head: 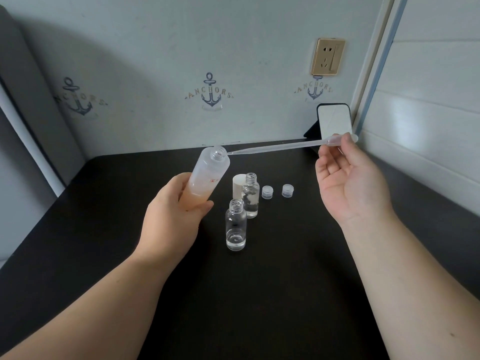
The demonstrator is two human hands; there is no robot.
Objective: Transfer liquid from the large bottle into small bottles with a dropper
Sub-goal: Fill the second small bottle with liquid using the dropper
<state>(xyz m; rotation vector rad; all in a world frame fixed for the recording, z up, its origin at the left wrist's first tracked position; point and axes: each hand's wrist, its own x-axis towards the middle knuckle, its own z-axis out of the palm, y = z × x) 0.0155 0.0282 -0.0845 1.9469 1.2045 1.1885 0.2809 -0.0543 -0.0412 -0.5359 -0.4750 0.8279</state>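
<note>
Nearest you on the dark table (259, 294), mid-surface, stands a clear small bottle (235, 226), uncapped, a little liquid at its base. Just behind it, a second small bottle (250, 196), also uncapped. Your left hand (171, 216) wraps the lower end of the large bottle (207, 178), held off the table, mouth tilted toward the back edge. Two clear caps (267, 192) sit right of the bottles, a white cap (239, 184) behind. Your right hand (348, 178) pinches the dropper (275, 147) at its bulb, other fingers loose, tip at the large bottle's mouth. A mirror (335, 120) leans at the back right corner.
</note>
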